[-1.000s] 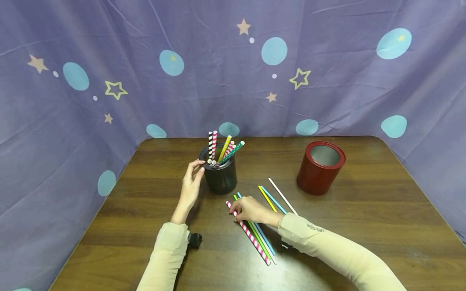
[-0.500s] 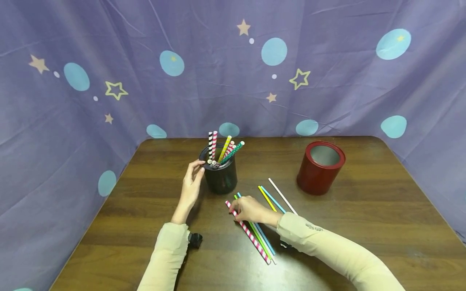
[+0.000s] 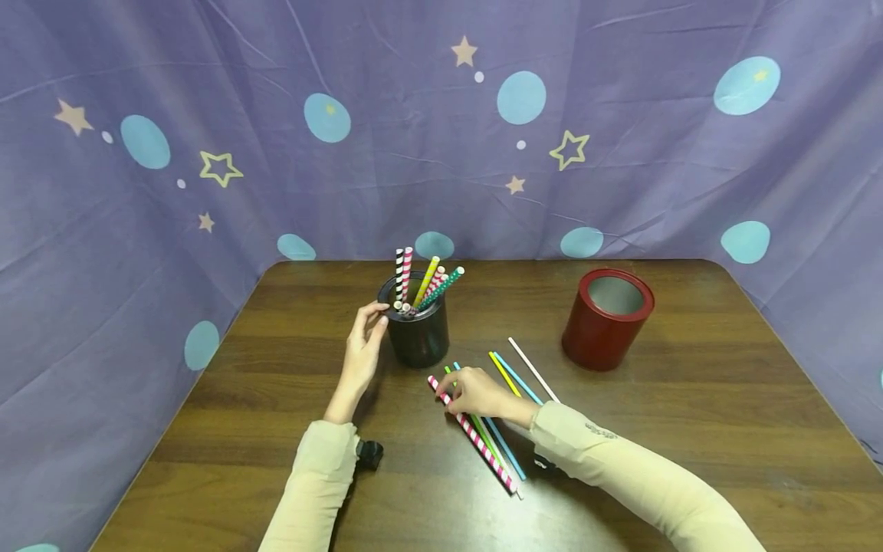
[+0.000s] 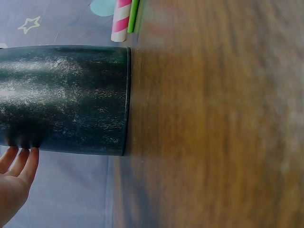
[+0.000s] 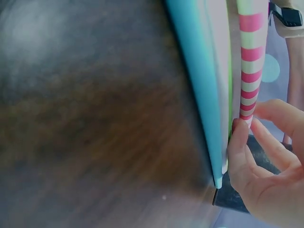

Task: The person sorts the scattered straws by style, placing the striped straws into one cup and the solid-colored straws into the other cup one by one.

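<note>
A black can [image 3: 418, 341] stands upright on the table, holding several paper straws [image 3: 428, 282]. At its left side my left hand [image 3: 362, 345] touches the rim and wall with extended fingers. In the left wrist view its fingertips [image 4: 32, 151] lie against the dark wall. My right hand [image 3: 477, 392] pinches a pink-and-white striped straw [image 3: 484, 450] near its far end, between thumb and fingers. Close beside that straw lie a green straw [image 3: 480, 432], a white one and a blue straw [image 3: 507, 451], partly covered by the right hand.
At the right stands a red can [image 3: 599, 337] with its opening upward. Between the cans lie a yellow straw [image 3: 507, 374], another blue straw [image 3: 519, 378] and a thin white straw [image 3: 533, 368], partly behind the right sleeve. A patterned purple curtain [image 3: 441, 138] hangs behind the table [image 3: 690, 429].
My right hand has moved up slightly with the striped straw, whose near end has shifted up and right. The straws beside it have shifted a little. The left hand stays at the black can.
</note>
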The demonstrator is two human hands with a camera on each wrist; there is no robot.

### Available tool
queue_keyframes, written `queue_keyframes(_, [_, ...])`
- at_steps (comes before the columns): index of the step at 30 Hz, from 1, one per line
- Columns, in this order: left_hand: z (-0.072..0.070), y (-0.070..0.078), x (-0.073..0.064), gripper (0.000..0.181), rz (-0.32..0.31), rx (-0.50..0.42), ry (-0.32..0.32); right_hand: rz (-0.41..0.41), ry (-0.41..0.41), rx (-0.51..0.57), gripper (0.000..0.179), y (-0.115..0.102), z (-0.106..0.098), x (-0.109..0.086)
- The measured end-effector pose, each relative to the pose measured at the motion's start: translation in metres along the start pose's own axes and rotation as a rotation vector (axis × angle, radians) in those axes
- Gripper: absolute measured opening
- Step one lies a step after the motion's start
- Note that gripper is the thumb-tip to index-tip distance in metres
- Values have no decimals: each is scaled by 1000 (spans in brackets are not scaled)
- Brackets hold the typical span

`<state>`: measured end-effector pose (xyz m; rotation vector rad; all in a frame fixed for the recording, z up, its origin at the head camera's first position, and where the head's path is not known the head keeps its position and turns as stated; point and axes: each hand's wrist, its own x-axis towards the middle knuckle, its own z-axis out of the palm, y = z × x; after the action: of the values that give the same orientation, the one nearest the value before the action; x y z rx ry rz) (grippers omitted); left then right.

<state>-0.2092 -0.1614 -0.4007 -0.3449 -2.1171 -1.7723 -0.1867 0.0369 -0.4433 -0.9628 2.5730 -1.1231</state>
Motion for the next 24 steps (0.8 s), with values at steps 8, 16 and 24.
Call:
queue_keyframes(8, [0, 0, 0, 23, 6, -1, -3, 13, 22, 95, 27, 3, -4, 0])
queue_keyframes(16, [0, 1, 0, 24, 6, 2, -6, 10, 61, 192, 29, 1, -11, -1])
queue_keyframes(24, [0, 2, 0, 24, 5, 6, -4, -4, 85, 286, 32, 0, -16, -1])
